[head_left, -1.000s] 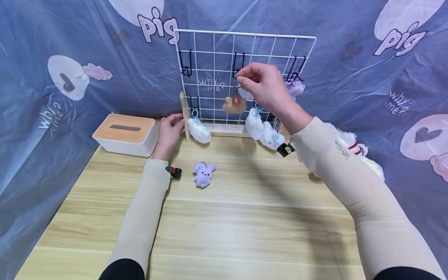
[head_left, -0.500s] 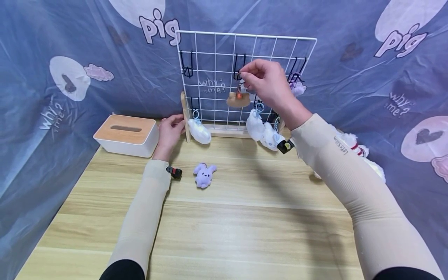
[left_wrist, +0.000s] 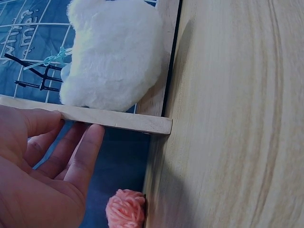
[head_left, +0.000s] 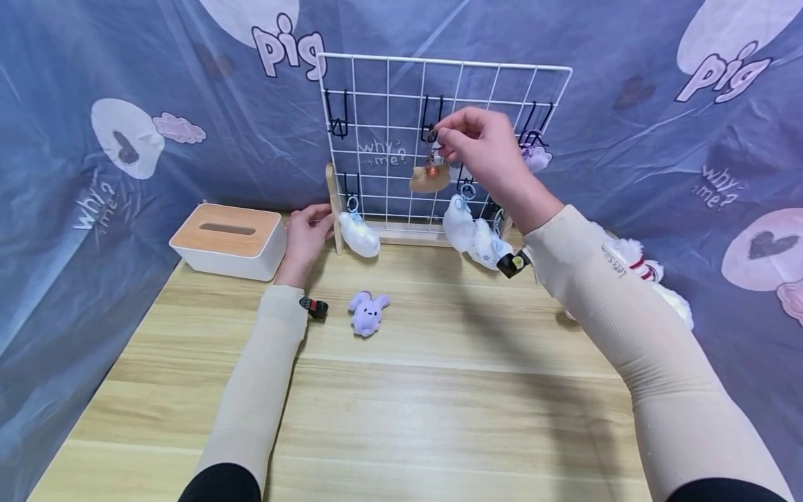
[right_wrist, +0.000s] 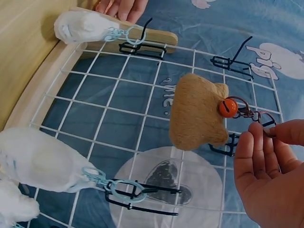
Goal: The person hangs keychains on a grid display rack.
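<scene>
My right hand (head_left: pixel 483 143) pinches the ring of a brown plush keychain (head_left: pixel 429 178) between thumb and fingers. An orange bell (right_wrist: pixel 228 108) sits at the ring's chain. The plush hangs in front of the white wire grid rack (head_left: pixel 389 125), close to the upper middle black hook (right_wrist: pixel 227 144); whether the ring touches that hook I cannot tell. My left hand (head_left: pixel 305 237) holds the rack's wooden upright (left_wrist: pixel 118 119), thumb and fingertips against it. White plush keychains (head_left: pixel 360 235) hang on lower hooks, and a purple one (head_left: pixel 535 157) hangs at upper right, partly hidden.
A purple bunny plush (head_left: pixel 366 314) lies on the wooden table (head_left: pixel 401 418). A white tissue box (head_left: pixel 227 242) with a wooden lid stands at the left. White fluffy plush (head_left: pixel 671 303) sits behind my right arm. A pink yarn ball (left_wrist: pixel 126 209) lies beyond the upright.
My right hand has lifted the brown plush slightly up and to the right, its ring nearer the upper middle hook. The left hand stays at the upright.
</scene>
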{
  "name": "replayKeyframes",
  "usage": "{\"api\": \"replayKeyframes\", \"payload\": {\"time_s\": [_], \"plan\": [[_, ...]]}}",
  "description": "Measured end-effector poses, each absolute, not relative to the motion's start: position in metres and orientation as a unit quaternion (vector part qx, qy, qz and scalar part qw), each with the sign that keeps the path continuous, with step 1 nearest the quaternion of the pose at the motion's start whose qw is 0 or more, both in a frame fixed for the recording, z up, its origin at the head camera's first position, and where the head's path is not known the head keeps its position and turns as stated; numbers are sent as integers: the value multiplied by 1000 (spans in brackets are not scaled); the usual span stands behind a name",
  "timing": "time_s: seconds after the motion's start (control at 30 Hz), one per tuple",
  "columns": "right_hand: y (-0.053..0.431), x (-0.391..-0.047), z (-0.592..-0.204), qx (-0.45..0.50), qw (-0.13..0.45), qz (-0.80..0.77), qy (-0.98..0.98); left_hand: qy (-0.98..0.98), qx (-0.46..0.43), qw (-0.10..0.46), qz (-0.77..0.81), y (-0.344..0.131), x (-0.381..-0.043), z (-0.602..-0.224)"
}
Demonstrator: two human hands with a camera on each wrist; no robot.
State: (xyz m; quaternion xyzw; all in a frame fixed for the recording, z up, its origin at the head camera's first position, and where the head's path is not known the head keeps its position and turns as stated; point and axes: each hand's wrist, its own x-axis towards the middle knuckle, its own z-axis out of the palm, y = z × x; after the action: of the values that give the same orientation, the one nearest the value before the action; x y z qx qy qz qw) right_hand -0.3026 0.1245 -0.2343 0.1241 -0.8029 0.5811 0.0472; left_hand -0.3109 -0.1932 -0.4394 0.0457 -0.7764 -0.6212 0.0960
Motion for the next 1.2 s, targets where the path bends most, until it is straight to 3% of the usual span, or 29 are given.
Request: {"api": "replayKeyframes", "payload": {"time_s": [1.2], "plan": [[120,-328,-249,80,51,596,-797,-774,42,97,-625,-193,-314,-445]]}}
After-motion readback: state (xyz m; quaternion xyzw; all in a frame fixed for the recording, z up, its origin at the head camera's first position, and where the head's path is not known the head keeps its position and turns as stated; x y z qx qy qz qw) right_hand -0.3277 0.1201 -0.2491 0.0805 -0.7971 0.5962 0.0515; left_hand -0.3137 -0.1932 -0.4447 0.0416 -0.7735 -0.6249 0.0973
